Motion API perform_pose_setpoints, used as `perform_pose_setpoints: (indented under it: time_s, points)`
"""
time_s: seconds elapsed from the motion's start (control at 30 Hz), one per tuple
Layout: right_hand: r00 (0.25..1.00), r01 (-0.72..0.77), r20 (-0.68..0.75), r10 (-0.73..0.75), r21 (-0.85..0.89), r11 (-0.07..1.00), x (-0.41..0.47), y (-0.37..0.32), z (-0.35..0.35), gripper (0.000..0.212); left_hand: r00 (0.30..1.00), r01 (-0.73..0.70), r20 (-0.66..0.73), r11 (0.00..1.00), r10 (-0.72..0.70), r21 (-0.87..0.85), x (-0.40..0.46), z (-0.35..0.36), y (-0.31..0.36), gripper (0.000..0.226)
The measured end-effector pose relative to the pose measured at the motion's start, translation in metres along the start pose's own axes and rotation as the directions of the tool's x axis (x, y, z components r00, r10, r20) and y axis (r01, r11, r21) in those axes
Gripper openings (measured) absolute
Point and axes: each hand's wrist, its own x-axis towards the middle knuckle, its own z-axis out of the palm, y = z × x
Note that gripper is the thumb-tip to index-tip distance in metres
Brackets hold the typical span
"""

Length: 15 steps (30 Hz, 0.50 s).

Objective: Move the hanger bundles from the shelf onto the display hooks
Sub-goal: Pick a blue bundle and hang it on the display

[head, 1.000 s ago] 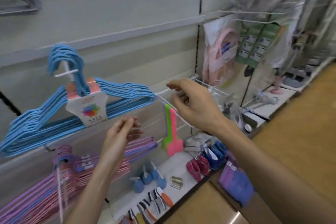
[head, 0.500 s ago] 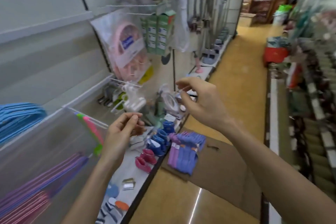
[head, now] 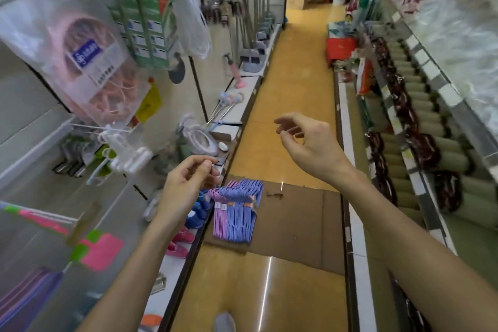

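Reaching with 2 empty, loosely curled hands, left hand (head: 186, 183) and right hand (head: 310, 143) above the hanger bundles (head: 237, 213) on the cardboard (head: 296, 224), risks a 1-sided grab spilling hangers.

Purple and blue plastic hanger bundles (head: 237, 213) lie on matt brown flattened cardboard (head: 299, 226) over a glossy yellow floor (head: 296, 83).

**Bare Forearms, No Sleeves Seen**

Two arms are shown from the head view, both uncovered from the lower frame edge to the fingertips. No cloth is worn over either forearm. The left hand (head: 186, 183) and the right hand (head: 310, 143) are ungloved. Short, unpainted nails can be made out on the left fingers (head: 208, 170).
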Motion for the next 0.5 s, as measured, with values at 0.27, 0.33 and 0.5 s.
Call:
perform_pose_setpoints:
  time_s: [0.27, 0.33, 0.5]
  points:
    - [0.972, -0.235, 0.016, 0.236, -0.045, 0.971, 0.025, 0.049, 0.049, 0.027, 0.994, 0.092, 0.059, 0.995, -0.09, -0.047, 0.085, -0.005, -0.049, 0.02]
    - [0.954, -0.3, 0.008, 0.3, -0.052, 0.953, 0.032, 0.063, 0.066, 0.028, 0.991, 0.113, 0.075, 0.991, -0.108, -0.064, 0.109, -0.006, -0.067, 0.02]
    - [0.902, -0.425, 0.053, 0.429, -0.071, 0.903, 0.036, 0.11, 0.124, 0.03, 0.983, 0.182, 0.061, 0.971, -0.175, -0.157, 0.16, -0.004, -0.131, 0.02]
